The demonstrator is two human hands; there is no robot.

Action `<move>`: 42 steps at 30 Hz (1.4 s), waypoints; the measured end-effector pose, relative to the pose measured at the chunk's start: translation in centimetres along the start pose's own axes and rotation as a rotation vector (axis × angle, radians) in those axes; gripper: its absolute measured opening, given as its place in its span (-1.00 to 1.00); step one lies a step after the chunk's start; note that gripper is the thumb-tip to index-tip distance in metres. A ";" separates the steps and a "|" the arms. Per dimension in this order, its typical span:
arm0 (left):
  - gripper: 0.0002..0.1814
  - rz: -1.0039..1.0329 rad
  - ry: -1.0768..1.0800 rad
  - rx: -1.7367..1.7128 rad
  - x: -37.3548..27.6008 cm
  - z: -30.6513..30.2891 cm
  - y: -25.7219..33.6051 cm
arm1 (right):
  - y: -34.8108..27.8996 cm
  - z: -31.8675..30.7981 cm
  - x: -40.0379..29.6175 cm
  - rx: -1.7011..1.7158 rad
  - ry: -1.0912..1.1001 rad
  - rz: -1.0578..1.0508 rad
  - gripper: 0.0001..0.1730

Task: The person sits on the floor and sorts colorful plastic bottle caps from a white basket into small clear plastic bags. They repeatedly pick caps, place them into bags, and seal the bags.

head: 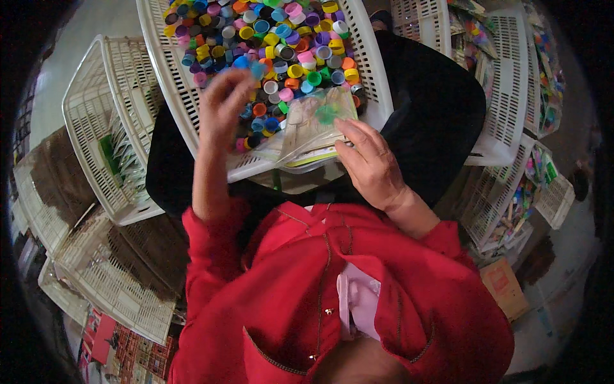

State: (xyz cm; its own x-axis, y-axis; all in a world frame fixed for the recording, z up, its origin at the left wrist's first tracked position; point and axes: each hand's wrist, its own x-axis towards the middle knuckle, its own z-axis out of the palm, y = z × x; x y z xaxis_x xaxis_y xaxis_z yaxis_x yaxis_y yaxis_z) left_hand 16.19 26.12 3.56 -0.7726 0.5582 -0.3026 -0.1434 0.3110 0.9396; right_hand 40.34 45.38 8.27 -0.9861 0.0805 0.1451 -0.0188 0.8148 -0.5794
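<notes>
Over a white plastic basket [367, 53] of coloured bottle caps [288, 43], my left hand [225, 105] is blurred by motion. A blurred blue cap [259, 71] shows at its fingertips. My right hand [374, 161] grips the right edge of a clear plastic bag [302, 120], which lies across the basket's near rim with its mouth towards me. Pale flat pieces show through the bag; what they are I cannot tell. Close to my right fingertips is a blurred green cap [326, 114], and I cannot tell whether it is inside the bag or above it.
On the left stands a white basket [110, 53] holding clear packets [129, 163] with green parts. More white baskets [508, 86] of colourful items line the right. A cardboard box [504, 288] sits at lower right. Another basket [115, 273] is at lower left.
</notes>
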 end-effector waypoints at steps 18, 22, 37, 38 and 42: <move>-0.61 0.464 0.080 -0.036 -12.7 8.0 8.3 | 0.4 0.8 -0.5 -0.022 0.049 -0.098 -0.81; -0.33 0.478 0.128 -0.110 -12.5 9.5 7.2 | 0.4 1.0 -0.4 0.005 0.046 -0.117 -0.81; -0.56 0.797 0.058 0.443 -9.9 9.9 5.5 | 0.2 0.9 -0.2 0.035 0.000 -0.101 -0.77; -0.62 0.789 0.114 0.451 -9.4 9.3 5.3 | 0.2 0.8 -0.2 0.044 -0.009 -0.102 -0.77; -0.64 0.603 0.346 0.458 -4.2 6.0 2.6 | 0.1 0.5 -0.1 0.041 0.021 -0.082 -0.73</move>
State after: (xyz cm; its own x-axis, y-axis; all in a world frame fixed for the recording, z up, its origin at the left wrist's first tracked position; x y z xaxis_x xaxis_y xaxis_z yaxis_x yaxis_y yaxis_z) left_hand 22.76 29.15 6.28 -0.7935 0.4846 0.3680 0.5639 0.3583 0.7441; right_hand 40.37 45.17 7.75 -0.9773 0.0268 0.2103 -0.1067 0.7949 -0.5972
